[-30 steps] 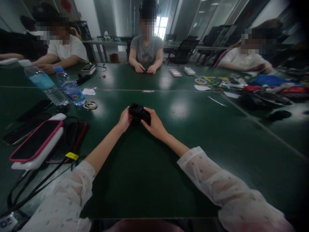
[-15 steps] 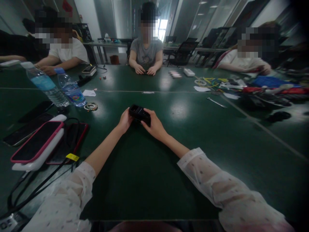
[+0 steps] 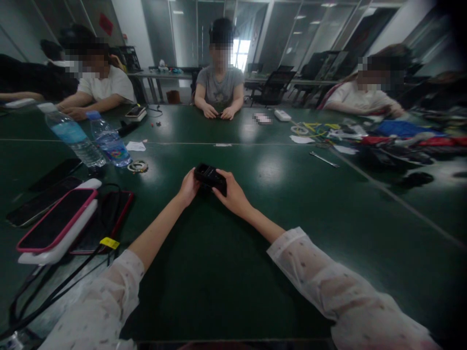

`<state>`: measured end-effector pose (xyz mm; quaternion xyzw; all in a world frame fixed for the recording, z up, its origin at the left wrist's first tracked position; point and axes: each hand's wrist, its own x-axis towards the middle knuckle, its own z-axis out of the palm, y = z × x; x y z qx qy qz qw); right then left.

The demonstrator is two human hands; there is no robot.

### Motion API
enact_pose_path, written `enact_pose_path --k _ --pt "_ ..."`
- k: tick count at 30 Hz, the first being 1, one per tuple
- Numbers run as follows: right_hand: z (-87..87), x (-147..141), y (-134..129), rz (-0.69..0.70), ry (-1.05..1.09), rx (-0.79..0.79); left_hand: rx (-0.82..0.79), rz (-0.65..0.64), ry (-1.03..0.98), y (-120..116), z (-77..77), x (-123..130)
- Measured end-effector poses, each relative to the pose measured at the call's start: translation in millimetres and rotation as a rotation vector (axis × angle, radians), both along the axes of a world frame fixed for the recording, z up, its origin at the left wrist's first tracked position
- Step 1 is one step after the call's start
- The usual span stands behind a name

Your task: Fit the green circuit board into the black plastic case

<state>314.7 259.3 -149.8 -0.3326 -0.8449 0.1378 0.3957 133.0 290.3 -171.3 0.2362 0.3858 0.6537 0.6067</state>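
Note:
Both my hands hold a small black boxy device (image 3: 210,178) with a dark screen and small buttons on its upper face; I cannot make out its exact kind. My left hand (image 3: 189,187) grips its left end, fingers mostly hidden behind it. Wrapped round the right end is my right hand (image 3: 231,194), its thumb along the near side and fingers over the top. The device is tilted, low over the green table (image 3: 219,282); whether it touches the surface I cannot tell.
At left are two water bottles (image 3: 75,136), a bracelet-like coil (image 3: 137,166), several phones (image 3: 58,221) and black cables (image 3: 62,287). A wrench (image 3: 324,159) and a heap of cables and cloth (image 3: 404,133) lie right. Three people sit across the table, one person (image 3: 220,87) directly opposite.
The whole view has shifted slightly, so the scene sits a little lower. My hands keep the same hold on the black device.

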Motion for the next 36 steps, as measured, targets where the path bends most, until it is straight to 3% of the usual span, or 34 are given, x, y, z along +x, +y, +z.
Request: enact_pose_path --k 11,36 --pt "-0.5 1.8 -0.3 -0.005 -0.006 -0.023 0.032 -0.018 0.039 1.5 -5.5 -2.8" --pt "-2.2 0.9 0.6 -0.004 0.002 -0.006 0.003 0.022 -0.004 -1.0 1.3 1.3"
